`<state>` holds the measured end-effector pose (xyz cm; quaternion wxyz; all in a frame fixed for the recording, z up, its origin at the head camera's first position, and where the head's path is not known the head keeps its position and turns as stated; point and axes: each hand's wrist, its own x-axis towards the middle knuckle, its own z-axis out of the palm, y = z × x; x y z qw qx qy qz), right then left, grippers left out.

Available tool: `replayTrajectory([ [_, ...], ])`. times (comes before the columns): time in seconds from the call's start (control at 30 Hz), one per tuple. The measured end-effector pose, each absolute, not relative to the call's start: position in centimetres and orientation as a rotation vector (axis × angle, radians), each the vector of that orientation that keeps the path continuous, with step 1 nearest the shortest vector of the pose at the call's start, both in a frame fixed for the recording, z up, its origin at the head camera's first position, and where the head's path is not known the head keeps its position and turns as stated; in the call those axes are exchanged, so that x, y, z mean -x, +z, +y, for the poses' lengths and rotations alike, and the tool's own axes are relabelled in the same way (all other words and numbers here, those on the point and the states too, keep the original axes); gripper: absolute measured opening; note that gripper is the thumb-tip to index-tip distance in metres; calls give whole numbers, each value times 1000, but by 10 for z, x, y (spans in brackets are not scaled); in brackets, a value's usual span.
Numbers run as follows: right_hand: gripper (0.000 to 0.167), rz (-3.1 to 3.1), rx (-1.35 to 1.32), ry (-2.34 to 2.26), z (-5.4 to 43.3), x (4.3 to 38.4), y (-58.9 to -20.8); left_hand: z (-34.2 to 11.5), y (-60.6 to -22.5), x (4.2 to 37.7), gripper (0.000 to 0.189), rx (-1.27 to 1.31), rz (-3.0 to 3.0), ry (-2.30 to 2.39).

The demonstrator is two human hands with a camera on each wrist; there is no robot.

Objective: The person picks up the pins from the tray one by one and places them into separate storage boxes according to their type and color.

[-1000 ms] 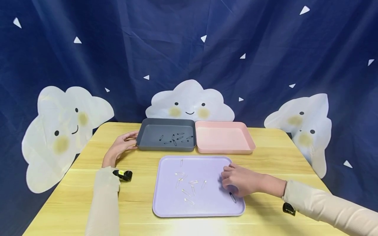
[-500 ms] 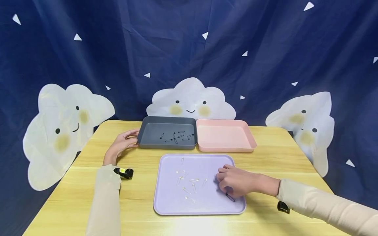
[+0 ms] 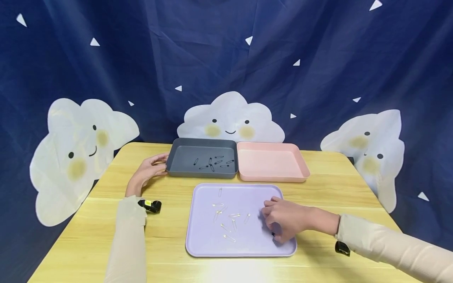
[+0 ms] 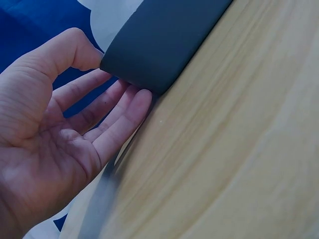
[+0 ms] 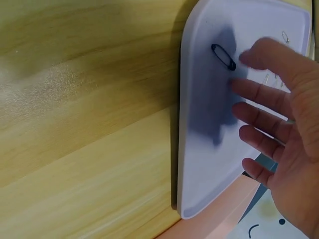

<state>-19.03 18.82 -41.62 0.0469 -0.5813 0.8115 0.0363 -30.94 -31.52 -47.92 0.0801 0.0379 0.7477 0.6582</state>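
Note:
A lilac tray (image 3: pixel 203 239) lies on the table with several gold safety pins (image 3: pixel 234 215) on it. Over its right side hovers my right hand (image 3: pixel 288 218), fingers spread. In the right wrist view a single black safety pin (image 5: pixel 231 65) rests on the tray, just short of my thumb and index fingertips; the head view mostly hides it behind the hand. My left hand (image 3: pixel 146 173) touches the left side of a dark grey tray (image 3: pixel 185 151), its thumb at the rim and fingers against the corner. Several black safety pins (image 3: pixel 204 167) lie inside that tray.
A pink tray (image 3: pixel 272 159) stands against the grey tray's right side, behind the lilac one. The wooden table (image 3: pixel 170 236) shows around the trays. A dark blue curtain (image 3: pixel 155 78) with cloud faces hangs behind the table.
My right hand has shifted slightly to bring thumb and index finger close to the black safety pin, now mostly covered in the head view. The left hand keeps its place at the grey tray.

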Motion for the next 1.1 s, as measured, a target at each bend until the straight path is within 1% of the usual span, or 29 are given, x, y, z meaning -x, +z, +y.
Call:
replayTrajectory([
  [0.13, 28, 2482, 1795, 181, 189, 186, -417, -315, -479, 310, 63, -116, 2237, 1971],
  [0.3, 24, 2496, 1777, 160, 187, 184, -420, -316, -479, 309, 63, -121, 2243, 1971],
  [0.77, 22, 2553, 1957, 131, 175, 195, -428, -314, -477, 308, 65, -88, 2227, 1978],
  [1.1, 23, 2557, 1967, 160, 167, 204, -430, -314, -478, 307, 64, -82, 2245, 1970],
])
